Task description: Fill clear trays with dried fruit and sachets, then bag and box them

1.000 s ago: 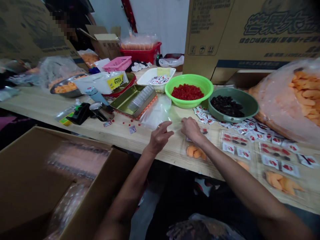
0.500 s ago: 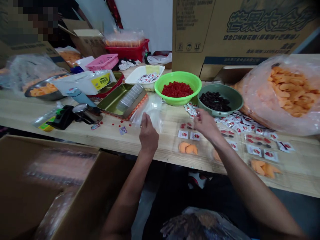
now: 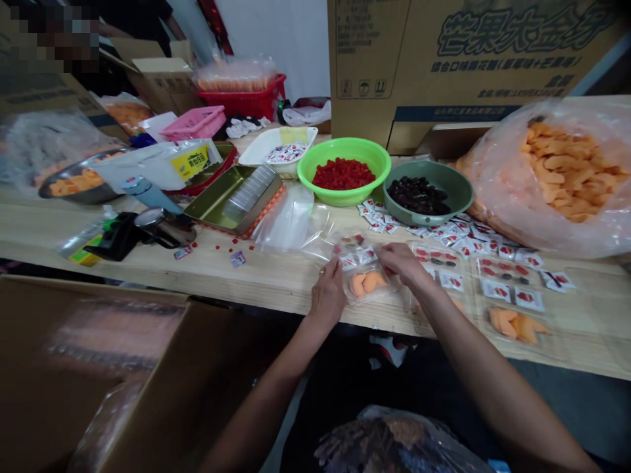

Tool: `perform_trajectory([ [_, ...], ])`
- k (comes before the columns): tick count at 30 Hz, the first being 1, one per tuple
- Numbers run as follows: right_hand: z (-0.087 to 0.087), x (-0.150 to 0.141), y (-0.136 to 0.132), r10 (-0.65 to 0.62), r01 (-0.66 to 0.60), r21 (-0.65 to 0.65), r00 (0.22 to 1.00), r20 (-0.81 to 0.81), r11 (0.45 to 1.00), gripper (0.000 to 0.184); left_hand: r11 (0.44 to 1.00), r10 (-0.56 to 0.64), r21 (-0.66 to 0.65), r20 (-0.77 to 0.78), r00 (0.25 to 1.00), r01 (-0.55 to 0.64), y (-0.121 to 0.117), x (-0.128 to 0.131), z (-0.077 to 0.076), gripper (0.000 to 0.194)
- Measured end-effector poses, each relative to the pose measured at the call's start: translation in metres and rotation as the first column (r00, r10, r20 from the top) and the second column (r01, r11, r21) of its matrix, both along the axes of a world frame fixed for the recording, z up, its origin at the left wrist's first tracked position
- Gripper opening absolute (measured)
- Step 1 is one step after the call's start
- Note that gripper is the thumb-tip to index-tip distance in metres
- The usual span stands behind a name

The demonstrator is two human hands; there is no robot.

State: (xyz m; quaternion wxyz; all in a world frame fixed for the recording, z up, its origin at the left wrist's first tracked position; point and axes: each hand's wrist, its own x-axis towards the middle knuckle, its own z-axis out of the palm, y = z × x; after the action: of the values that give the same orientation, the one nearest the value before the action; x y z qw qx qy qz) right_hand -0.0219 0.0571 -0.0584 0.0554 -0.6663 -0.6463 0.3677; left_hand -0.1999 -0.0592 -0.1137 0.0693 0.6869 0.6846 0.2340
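Observation:
My left hand (image 3: 328,292) and my right hand (image 3: 400,261) are at either side of a clear plastic tray (image 3: 379,293), fingers closed on its edges. Orange curved candies (image 3: 367,282) fill its near compartment. Behind them lie white sachets (image 3: 357,257), then small red and dark pieces, partly covered by my fingers. Just beyond my left hand is a sheet of clear plastic (image 3: 318,231); whether it touches the tray, I cannot tell. Right of my right hand are two more filled trays, one partly behind my wrist and the other (image 3: 513,299) in full view.
A green bowl (image 3: 305,179) holds red pieces, and a grey-green bowl (image 3: 466,197) dark ones. Sachets (image 3: 463,238) lie scattered. A bag of orange candies (image 3: 566,174) is at right. Clear bags (image 3: 283,220) lie by a metal tin (image 3: 207,203). An open carton (image 3: 93,368) stands lower left.
My left hand has moved right and nearer, from beside the clear bags to the tray's left edge. My right hand has come down onto its right edge. The view has shifted slightly.

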Motion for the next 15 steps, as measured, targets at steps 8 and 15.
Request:
perform_trajectory([
  [8,0.006,-0.035,0.024,0.061,-0.075,0.080,0.984,0.168,0.994,0.034,0.988,0.038,-0.150,-0.036,0.999,-0.043,0.007,-0.008,0.019,0.049],
  [15,-0.004,-0.050,0.030,0.007,-0.007,0.009,1.000,-0.013,1.000,0.016,0.973,0.004,-0.228,-0.113,0.994,-0.030,0.009,-0.016,0.024,0.042],
])
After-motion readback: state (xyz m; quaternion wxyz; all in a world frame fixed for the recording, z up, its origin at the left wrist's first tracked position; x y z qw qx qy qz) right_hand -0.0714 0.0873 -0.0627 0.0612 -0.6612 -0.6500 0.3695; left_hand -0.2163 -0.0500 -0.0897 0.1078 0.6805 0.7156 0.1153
